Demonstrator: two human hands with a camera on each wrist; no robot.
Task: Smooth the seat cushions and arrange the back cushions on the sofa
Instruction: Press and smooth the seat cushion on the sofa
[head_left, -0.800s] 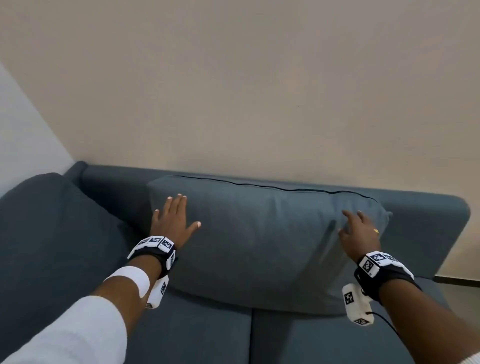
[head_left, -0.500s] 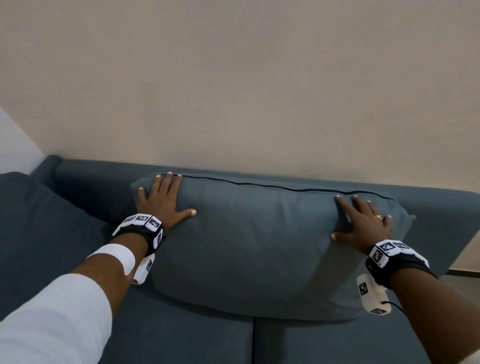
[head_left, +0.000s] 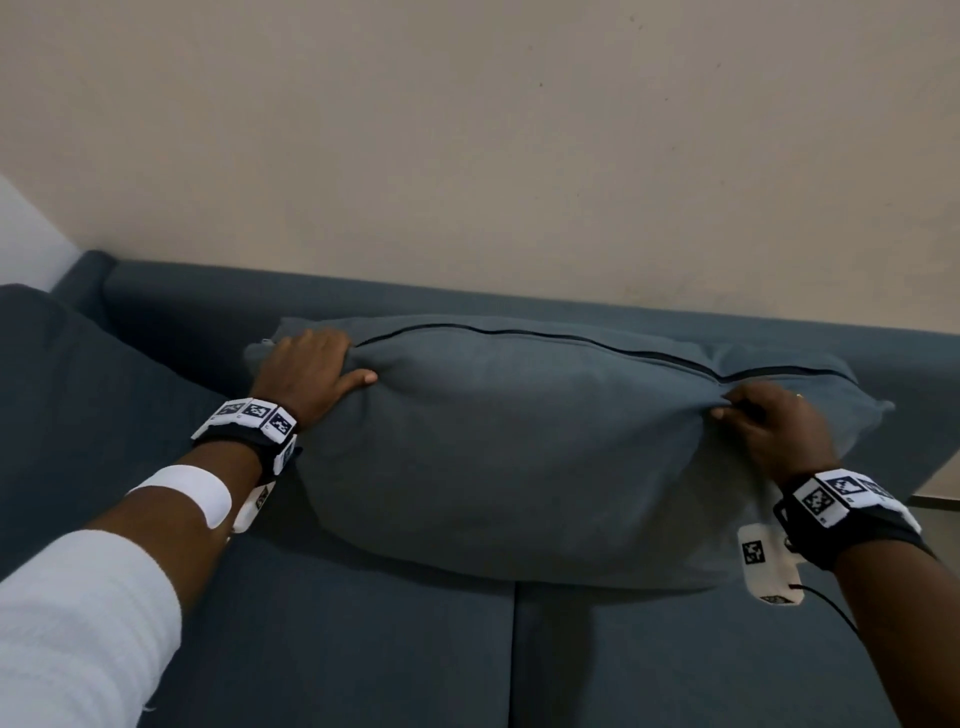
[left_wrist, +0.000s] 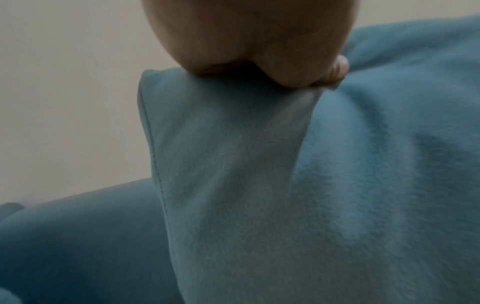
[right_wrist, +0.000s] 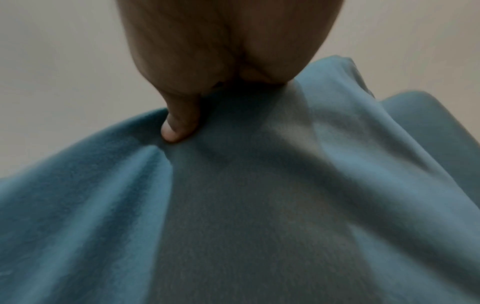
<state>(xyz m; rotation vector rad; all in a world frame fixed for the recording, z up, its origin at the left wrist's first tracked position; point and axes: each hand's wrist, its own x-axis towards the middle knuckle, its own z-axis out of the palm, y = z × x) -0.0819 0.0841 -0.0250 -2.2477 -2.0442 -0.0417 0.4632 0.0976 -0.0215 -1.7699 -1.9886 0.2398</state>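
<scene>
A blue-grey back cushion (head_left: 530, 457) leans against the sofa backrest (head_left: 467, 306), its zipper seam along the top edge. My left hand (head_left: 311, 371) grips its top left corner, fingers curled over the edge and thumb on the front. My right hand (head_left: 763, 421) pinches a bunch of fabric near the top right corner. In the left wrist view the cushion (left_wrist: 259, 185) hangs taut under the left hand (left_wrist: 259, 51). The right wrist view shows the right hand (right_wrist: 207, 61) with its thumb pressed into the gathered cushion fabric (right_wrist: 233, 205).
Two seat cushions (head_left: 363, 639) meet at a seam below the back cushion. Another dark cushion (head_left: 78, 415) lies at the left end of the sofa. A beige wall (head_left: 467, 156) stands right behind the backrest. A strip of floor (head_left: 935, 491) shows at the far right.
Both hands went from lying flat on the cushion's front to curling over its top edge and gripping it. The fabric now bunches under each hand.
</scene>
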